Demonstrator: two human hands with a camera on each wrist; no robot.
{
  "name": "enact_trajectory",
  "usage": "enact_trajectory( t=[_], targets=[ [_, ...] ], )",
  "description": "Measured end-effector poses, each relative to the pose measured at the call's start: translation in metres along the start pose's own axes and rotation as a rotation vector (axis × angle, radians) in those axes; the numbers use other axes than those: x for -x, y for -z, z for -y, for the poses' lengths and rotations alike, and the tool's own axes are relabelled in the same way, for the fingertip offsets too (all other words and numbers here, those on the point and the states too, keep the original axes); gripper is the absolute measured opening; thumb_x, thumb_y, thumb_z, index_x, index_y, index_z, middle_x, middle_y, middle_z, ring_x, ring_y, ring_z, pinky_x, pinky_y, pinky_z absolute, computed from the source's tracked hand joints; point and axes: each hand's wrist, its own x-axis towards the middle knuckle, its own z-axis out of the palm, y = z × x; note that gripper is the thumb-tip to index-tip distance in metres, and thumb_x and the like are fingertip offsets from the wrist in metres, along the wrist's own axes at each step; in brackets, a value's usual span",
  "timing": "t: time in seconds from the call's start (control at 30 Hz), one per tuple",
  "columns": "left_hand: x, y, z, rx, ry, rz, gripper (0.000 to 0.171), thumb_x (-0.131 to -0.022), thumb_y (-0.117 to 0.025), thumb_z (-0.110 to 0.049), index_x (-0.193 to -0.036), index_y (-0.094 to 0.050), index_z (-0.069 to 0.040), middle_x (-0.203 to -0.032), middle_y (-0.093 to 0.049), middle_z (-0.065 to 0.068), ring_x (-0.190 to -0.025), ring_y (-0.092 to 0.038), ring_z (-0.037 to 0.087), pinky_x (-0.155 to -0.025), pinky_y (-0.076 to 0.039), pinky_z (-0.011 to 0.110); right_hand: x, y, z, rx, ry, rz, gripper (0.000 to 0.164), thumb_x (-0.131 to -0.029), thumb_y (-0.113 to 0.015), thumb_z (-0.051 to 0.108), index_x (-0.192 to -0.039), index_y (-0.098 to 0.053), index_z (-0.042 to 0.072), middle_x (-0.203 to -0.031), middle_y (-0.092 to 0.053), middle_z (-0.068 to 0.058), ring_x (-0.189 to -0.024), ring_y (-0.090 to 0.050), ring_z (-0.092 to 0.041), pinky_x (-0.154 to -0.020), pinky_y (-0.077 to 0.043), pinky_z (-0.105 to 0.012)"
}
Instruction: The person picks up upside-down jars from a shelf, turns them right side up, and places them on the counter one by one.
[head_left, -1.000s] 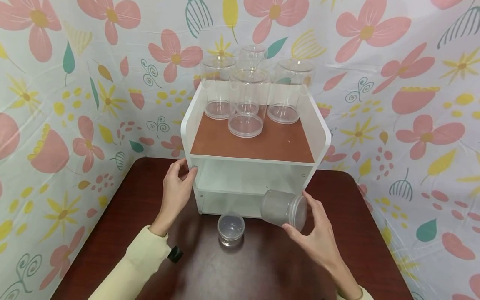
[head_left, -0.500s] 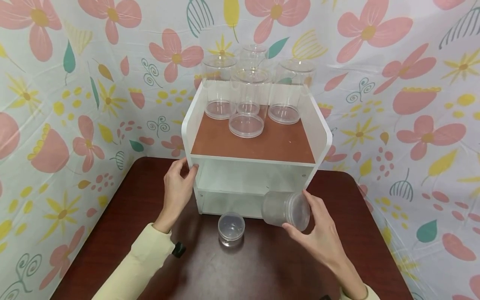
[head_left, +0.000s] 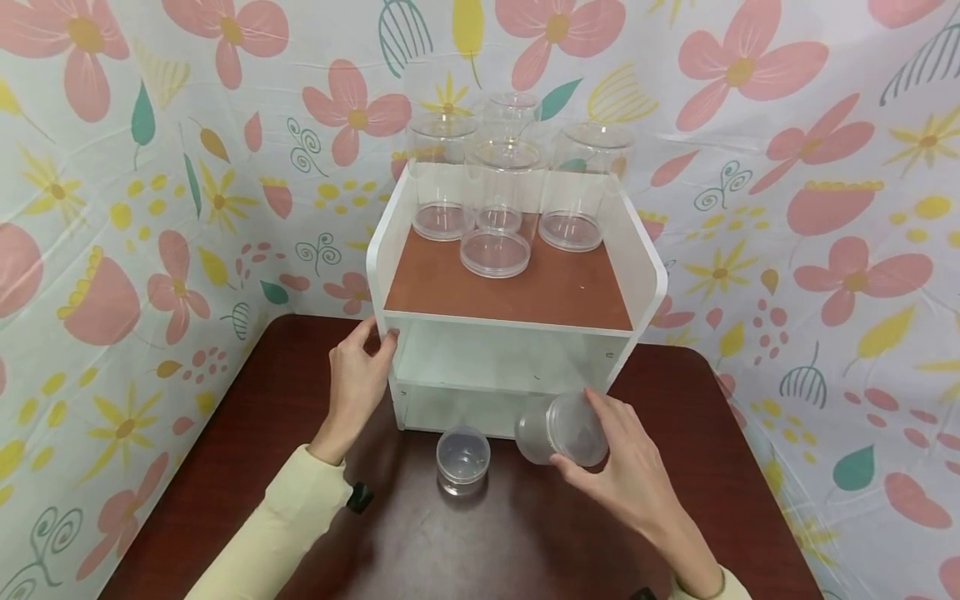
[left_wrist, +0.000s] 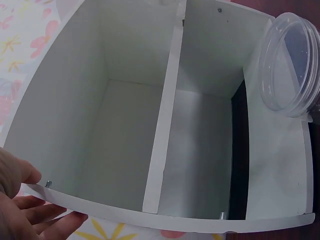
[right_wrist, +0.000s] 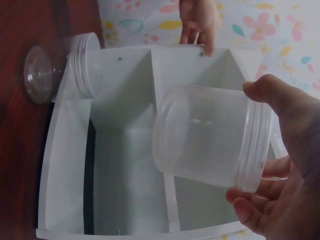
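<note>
**Fingers (right_wrist: 252, 207) of the right hand (head_left: 630, 475) curl round a tipped jar (head_left: 536, 433) as the left hand (head_left: 356, 375) pinches the shelf (head_left: 652, 279)**

The right fingers and thumb are spread only as wide as the jar's lid (head_left: 579, 429), gripping it from opposite sides, with the thumb on the rim and the fingers curled beneath in the right wrist view. The jar is tilted, lid turned toward the person and base angled away to the left, in front of the right part of the lower compartment (left_wrist: 200, 155). Whether it touches the shelf, I cannot tell.

On the dark table (head_left: 480, 550), left of the held jar and apart from it, a second jar (head_left: 462, 462) stands upright with its lid on, just in front of the shelf.

Farther left, the left thumb lies inside the shelf's side panel and the fingers outside, closed on its front edge.

Above the two white compartments, four clear jars stand upright on the brown top board (head_left: 510, 300): one in front (head_left: 498, 204), one to the left (head_left: 442, 183), one to the right (head_left: 576, 204) and one at the back (head_left: 514, 125), partly hidden behind the front one.

Behind everything hangs a flowered cloth (head_left: 738, 71).
</note>
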Motion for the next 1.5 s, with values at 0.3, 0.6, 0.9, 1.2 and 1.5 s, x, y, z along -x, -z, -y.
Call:
enact_trajectory(
  t=[0.3,0.6,0.9,1.2,1.5],
  targets=[
    [-0.001,0.001,0.001,0.001,-0.007,-0.010,0.027,-0.098,-0.070,-0.013,-0.124,-0.074,-0.008,-0.111,-0.077,0.012,-0.091,-0.075,0.024,-0.061,-0.049,0.023,0.000,-0.012,-0.003,0.069,0.070,0.038,0.089,-0.069,-0.090,0.040,-0.141,-0.057,-0.001,-0.131,-0.062,-0.011,-0.113,-0.058,-0.026,-0.080,-0.054,-0.048],
    [-0.003,0.000,0.002,0.007,0.005,-0.002,0.027,-0.097,-0.072,-0.013,-0.123,-0.074,-0.007,-0.108,-0.077,0.011,-0.091,-0.075,0.024,-0.061,-0.049,0.023,0.004,-0.028,-0.011,0.099,0.076,0.072,0.093,-0.068,-0.088,0.043,-0.140,-0.057,-0.006,-0.129,-0.063,-0.017,-0.108,-0.061,-0.032,-0.080,-0.054,-0.050],
    [-0.003,-0.001,0.004,0.020,-0.002,-0.005,0.027,-0.096,-0.072,-0.013,-0.122,-0.074,-0.005,-0.107,-0.077,0.013,-0.088,-0.074,0.024,-0.058,-0.048,0.024,0.009,-0.043,-0.014,0.109,0.076,0.099,0.094,-0.068,-0.090,0.043,-0.141,-0.055,-0.007,-0.125,-0.063,-0.020,-0.112,-0.062,-0.036,-0.086,-0.054,-0.053],
    [-0.002,0.000,0.004,0.032,-0.004,-0.005,0.027,-0.096,-0.073,-0.012,-0.122,-0.074,-0.004,-0.106,-0.077,0.013,-0.087,-0.074,0.025,-0.060,-0.048,0.024,0.011,-0.056,-0.018,0.123,0.100,0.098,0.092,-0.068,-0.092,0.042,-0.137,-0.057,-0.008,-0.124,-0.063,-0.019,-0.111,-0.062,-0.036,-0.085,-0.055,-0.051],
    [-0.002,0.000,0.005,0.045,0.008,0.004,0.027,-0.096,-0.074,-0.011,-0.123,-0.074,-0.005,-0.108,-0.077,0.013,-0.091,-0.075,0.026,-0.064,-0.051,0.023,0.015,-0.066,-0.021,0.137,0.071,0.129,0.094,-0.068,-0.092,0.045,-0.138,-0.057,-0.008,-0.121,-0.064,-0.021,-0.110,-0.063,-0.039,-0.086,-0.055,-0.053]
  ],
)
